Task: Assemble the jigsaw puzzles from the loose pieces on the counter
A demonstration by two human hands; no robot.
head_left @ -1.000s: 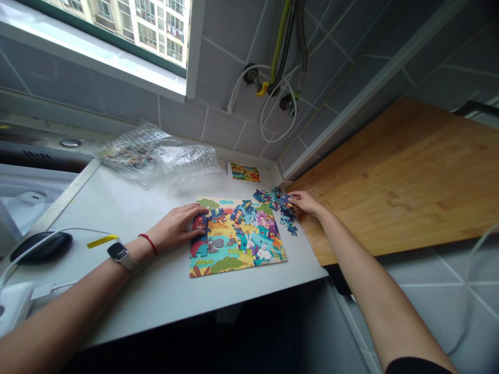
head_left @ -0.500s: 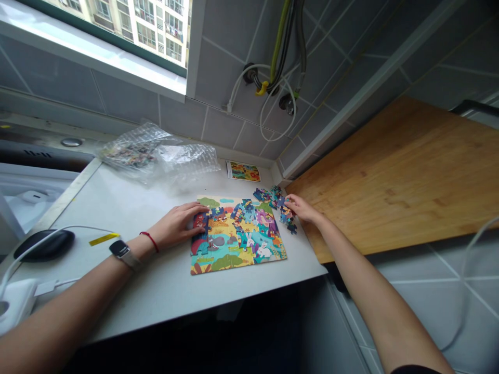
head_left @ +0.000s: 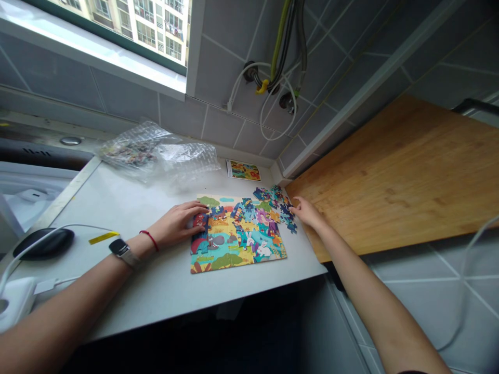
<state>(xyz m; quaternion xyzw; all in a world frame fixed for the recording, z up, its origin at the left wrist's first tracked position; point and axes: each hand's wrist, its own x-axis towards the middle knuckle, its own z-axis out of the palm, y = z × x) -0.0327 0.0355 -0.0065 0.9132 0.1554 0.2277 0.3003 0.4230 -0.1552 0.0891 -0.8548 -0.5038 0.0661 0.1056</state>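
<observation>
A jigsaw puzzle (head_left: 230, 262) with animals, trees and water lies on the white counter, much of it joined. My left hand (head_left: 183, 221) rests flat at its left edge, fingers stretched over the upper left corner and holding nothing. Loose puzzle pieces (head_left: 262, 194), mostly dark blue, lie heaped off the puzzle's upper right corner. My right hand (head_left: 306, 212) is at the right side of this heap, thumb and forefinger apart, fingertips close to the pieces; no piece shows between them. An orange-yellow piece (head_left: 275, 215) lies near the puzzle's right edge.
A small picture card (head_left: 244, 170) lies behind the puzzle. Clear plastic bags (head_left: 136, 150), one with pieces inside, sit at the back left. A black mouse-shaped object (head_left: 44, 243), a cable and a white power strip (head_left: 17, 304) are left. A wooden board (head_left: 397, 182) borders the right.
My right hand has drawn slightly right and its fingers have parted. The orange-yellow piece now shows by the puzzle's right edge. My left hand has stayed in place.
</observation>
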